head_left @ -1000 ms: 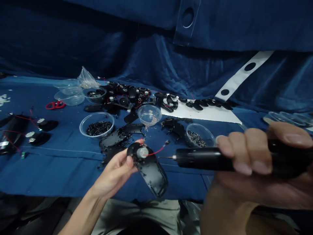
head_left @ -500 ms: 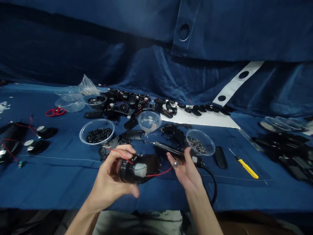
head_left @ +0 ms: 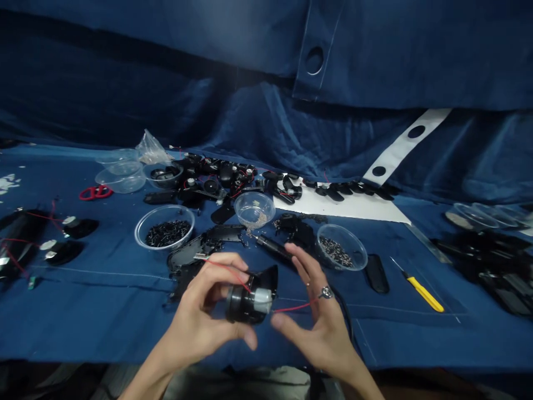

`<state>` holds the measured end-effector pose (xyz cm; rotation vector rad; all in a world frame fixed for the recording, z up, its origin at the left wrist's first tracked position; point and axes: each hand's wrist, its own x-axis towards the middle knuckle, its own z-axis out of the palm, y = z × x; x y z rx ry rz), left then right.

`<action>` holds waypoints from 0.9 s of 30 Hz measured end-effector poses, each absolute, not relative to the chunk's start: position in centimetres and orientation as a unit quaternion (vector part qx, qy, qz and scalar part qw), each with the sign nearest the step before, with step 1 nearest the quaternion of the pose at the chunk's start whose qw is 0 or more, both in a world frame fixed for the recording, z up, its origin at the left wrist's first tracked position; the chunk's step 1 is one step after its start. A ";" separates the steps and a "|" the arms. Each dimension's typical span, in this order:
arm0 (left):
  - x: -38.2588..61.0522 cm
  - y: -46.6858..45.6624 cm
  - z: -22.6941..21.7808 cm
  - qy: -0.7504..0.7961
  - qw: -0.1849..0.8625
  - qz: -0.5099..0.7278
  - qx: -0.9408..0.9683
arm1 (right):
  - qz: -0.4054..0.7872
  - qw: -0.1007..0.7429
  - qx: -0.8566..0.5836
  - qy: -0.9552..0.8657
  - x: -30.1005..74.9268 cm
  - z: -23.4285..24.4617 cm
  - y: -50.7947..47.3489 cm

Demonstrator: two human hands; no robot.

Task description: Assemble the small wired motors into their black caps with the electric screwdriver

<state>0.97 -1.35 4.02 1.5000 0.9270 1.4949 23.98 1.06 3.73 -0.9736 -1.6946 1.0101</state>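
Note:
A black plastic housing with a small silver motor (head_left: 262, 300) and red wires rests in my left hand (head_left: 204, 311), whose fingers and thumb are wrapped round its round end. My right hand (head_left: 320, 316), wearing a ring, is open just to the right of it, fingers apart. A red wire runs from the motor toward the ring; whether the thumb touches the housing I cannot tell. Behind the right fingers a black pen-shaped electric screwdriver (head_left: 272, 247) lies on the blue cloth, its rear part hidden by the hand. Black plastic shells (head_left: 187, 253) lie behind my left hand.
Clear bowls hold black screws (head_left: 169, 233), small screws (head_left: 262, 219) and more screws (head_left: 335, 253). At right lies a yellow-handled screwdriver (head_left: 425, 294) beside a flat black cover (head_left: 377, 273). Red scissors (head_left: 95, 193) and motor parts (head_left: 62, 250) are at left; a black cable (head_left: 347, 316) trails near my right wrist.
My right hand has let go of the electric screwdriver, which now lies on the cloth, and has come close to the housing. My left hand has shifted right and turned the housing.

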 end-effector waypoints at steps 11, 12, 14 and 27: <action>1.3 -1.3 4.8 0.328 0.549 0.542 0.545 | 0.233 0.449 -0.331 -0.797 23.9 6.4 0.8; 1.1 -1.4 4.7 0.327 0.540 0.547 0.550 | 0.236 0.455 -0.327 -0.794 23.8 6.5 0.7; 0.8 -1.6 4.7 0.336 0.523 0.551 0.556 | 0.238 0.466 -0.314 -0.792 23.7 6.6 0.6; 0.1 -2.2 4.4 0.337 0.521 0.528 0.580 | 0.231 0.454 -0.287 -0.812 23.9 6.4 1.1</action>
